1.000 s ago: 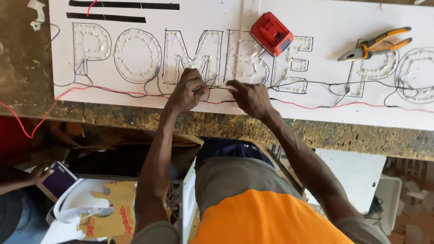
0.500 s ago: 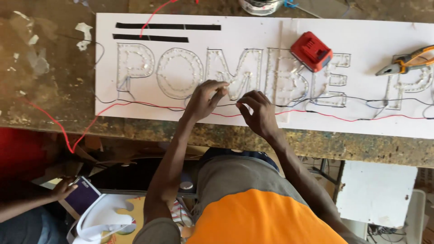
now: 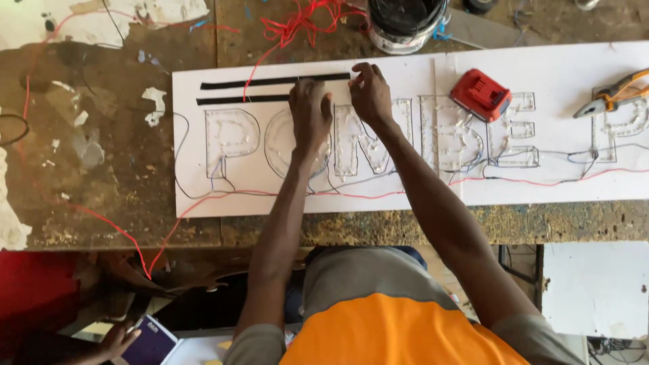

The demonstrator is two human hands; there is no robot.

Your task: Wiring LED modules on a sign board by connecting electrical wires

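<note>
A: Where are the hands?

B: Both lie on the white sign board [image 3: 419,192], near its far edge. The left hand [image 3: 309,111] rests knuckles up, fingers curled, over the outlined letters [image 3: 233,142]. The right hand [image 3: 370,91] pinches at the end of the upper black strip [image 3: 270,82] (grip contents too small to tell).

A: And nearby?

B: A red battery pack [image 3: 481,94] and pliers [image 3: 612,94] lie to the right, on the same board; the counter [image 3: 101,176] carries it all.

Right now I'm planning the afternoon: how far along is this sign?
Done: letter outlines on the white board are filled and wired. In hand: left hand and right hand work at the upper black strip. Left: loose wires trail along the bottom.
</note>
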